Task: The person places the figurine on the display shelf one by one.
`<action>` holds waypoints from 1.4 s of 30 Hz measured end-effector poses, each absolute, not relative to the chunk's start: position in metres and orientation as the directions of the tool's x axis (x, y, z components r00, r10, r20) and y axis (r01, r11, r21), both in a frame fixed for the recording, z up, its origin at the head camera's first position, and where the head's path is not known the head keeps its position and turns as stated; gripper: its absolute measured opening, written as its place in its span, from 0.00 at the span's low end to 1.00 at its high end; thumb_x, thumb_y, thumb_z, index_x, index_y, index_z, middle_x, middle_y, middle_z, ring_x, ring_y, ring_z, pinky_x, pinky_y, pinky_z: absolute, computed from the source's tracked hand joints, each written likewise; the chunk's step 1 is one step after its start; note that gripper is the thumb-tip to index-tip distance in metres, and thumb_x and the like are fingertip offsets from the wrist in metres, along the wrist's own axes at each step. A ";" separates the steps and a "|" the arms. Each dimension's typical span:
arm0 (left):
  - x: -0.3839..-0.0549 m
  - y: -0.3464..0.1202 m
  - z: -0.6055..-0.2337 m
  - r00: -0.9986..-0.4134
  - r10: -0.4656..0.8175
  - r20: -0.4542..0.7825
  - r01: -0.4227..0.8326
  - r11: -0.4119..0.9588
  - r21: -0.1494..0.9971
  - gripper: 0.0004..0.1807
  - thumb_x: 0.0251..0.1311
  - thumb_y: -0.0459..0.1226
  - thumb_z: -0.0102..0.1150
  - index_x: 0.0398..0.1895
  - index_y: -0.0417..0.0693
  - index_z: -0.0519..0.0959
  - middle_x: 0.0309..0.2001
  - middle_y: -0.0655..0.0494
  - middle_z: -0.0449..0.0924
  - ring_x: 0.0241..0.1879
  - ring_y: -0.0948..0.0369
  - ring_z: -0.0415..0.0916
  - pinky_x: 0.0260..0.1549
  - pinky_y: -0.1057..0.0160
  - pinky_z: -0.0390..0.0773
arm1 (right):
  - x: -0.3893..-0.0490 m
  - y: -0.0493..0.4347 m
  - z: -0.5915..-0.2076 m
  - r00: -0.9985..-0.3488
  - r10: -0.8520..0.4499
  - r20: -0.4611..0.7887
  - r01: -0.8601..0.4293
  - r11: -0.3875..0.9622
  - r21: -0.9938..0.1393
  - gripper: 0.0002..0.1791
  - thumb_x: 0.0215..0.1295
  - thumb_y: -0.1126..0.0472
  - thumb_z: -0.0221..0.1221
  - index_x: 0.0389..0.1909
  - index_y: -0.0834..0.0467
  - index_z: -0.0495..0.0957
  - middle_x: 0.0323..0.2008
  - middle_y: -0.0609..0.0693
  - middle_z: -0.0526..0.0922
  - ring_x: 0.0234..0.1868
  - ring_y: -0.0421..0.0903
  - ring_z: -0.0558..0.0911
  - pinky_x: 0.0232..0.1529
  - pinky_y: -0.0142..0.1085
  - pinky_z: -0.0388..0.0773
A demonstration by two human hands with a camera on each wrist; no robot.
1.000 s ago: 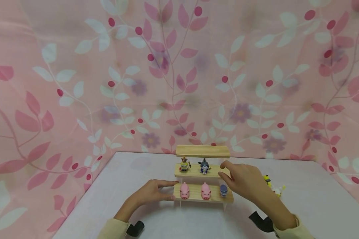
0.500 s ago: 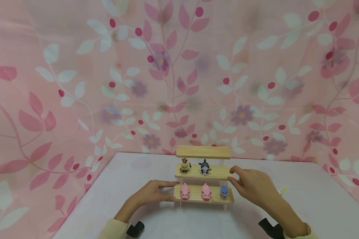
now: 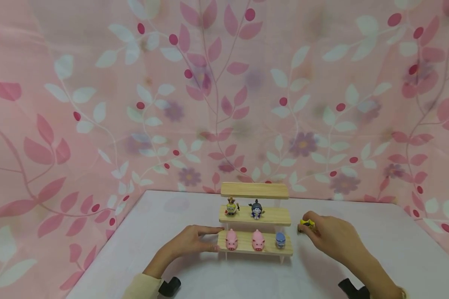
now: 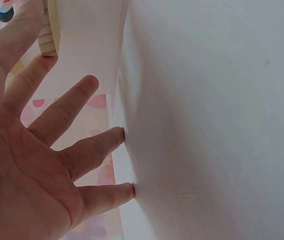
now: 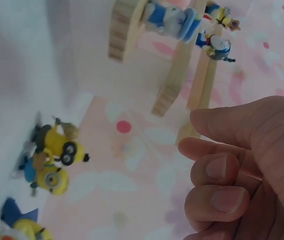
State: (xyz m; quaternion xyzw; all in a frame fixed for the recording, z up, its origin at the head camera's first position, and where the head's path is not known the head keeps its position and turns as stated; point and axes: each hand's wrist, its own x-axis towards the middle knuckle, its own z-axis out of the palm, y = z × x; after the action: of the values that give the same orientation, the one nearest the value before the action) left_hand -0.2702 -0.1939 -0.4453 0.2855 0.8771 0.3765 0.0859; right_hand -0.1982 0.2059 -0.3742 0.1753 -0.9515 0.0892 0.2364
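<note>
A three-tier wooden display stand (image 3: 269, 216) stands on the table. My left hand (image 3: 188, 241) holds its bottom board by the left end, thumb in front and index finger behind. In the left wrist view the other fingers spread down to the tabletop. My right hand (image 3: 334, 236) is off the stand's right side, fingers loosely curled, nothing between thumb and index finger. Just past its fingertips shows a yellow goggled figurine (image 3: 307, 225). Two pink pigs, one pig (image 3: 258, 240) at mid-board, and a blue-capped figurine (image 3: 280, 240) line the bottom tier.
The middle tier carries a crowned yellow figurine (image 3: 230, 207) and a dark-haired figurine (image 3: 256, 210). Right of the stand, the right wrist view shows a goggled figurine (image 5: 52, 180) and more figures at lower left. A pink floral cloth (image 3: 224, 104) hangs behind the white table (image 3: 164, 207).
My right hand has drawn away from the middle tier's right end, moving right and slightly down. The yellow figurine by its fingertips has come into sight. My left hand keeps its place.
</note>
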 end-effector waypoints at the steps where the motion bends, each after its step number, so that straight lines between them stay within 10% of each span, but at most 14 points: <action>1: -0.270 -0.194 -0.445 -0.822 0.565 0.065 0.437 0.553 0.709 0.31 0.52 0.57 0.71 0.62 0.68 0.79 0.59 0.63 0.78 0.63 0.52 0.70 0.58 0.42 0.70 | -0.198 0.209 -0.376 -0.836 -0.283 0.470 -0.366 0.926 -0.093 0.10 0.59 0.53 0.69 0.39 0.50 0.81 0.13 0.33 0.62 0.15 0.33 0.60 0.14 0.30 0.60; 42: -0.271 -0.194 -0.446 -0.827 0.559 0.058 0.433 0.568 0.700 0.32 0.51 0.58 0.70 0.62 0.69 0.78 0.58 0.63 0.79 0.64 0.52 0.70 0.57 0.43 0.72 | -0.198 0.290 -0.402 -0.980 -0.113 0.163 -0.143 0.972 -0.187 0.15 0.61 0.52 0.66 0.44 0.55 0.78 0.15 0.43 0.66 0.16 0.43 0.64 0.16 0.35 0.61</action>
State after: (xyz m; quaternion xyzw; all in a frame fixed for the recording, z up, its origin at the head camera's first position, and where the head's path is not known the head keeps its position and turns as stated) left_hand -0.2706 -0.1945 -0.4456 0.2813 0.8813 0.3701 0.0852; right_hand -0.1982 0.2899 -0.4018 0.0644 -0.9901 0.0993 0.0757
